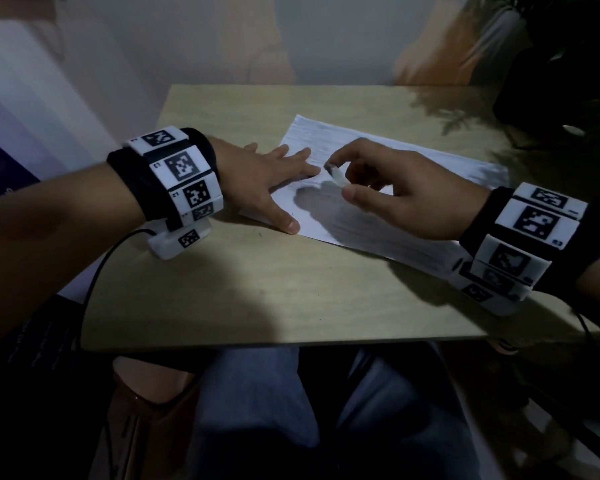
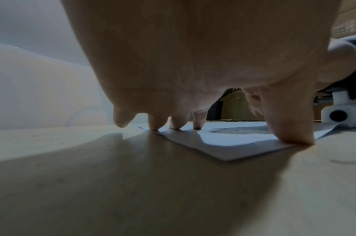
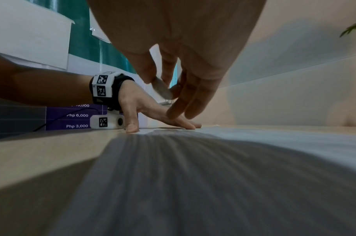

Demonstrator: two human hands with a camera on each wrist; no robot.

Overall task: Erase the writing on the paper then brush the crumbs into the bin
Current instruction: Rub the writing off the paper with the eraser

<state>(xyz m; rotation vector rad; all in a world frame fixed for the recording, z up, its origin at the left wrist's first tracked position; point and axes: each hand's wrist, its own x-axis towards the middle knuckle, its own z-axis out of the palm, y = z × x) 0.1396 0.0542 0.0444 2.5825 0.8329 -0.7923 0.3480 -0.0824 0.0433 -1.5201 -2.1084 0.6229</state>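
Observation:
A white sheet of paper (image 1: 413,171) lies slanted on the wooden table (image 1: 257,289), with faint grey writing on it. My left hand (image 1: 274,174) lies flat on the sheet's left end, fingers straight and spread, thumb at the near edge. My right hand (image 1: 368,181) hovers over the sheet's middle and pinches a small white eraser (image 1: 336,176) between thumb and forefinger, its dark-smudged tip down by the left fingertips. In the right wrist view the eraser (image 3: 163,89) sits a little above the paper (image 3: 233,159). The left fingertips (image 2: 196,126) press the sheet (image 2: 233,143). No bin is in view.
A dark potted plant (image 1: 561,64) stands at the table's far right corner. A wall runs behind the table, and a purple poster (image 3: 76,116) stands to the left. A black cable (image 1: 94,271) hangs off the left wrist over the table's left edge. My legs are under the near edge.

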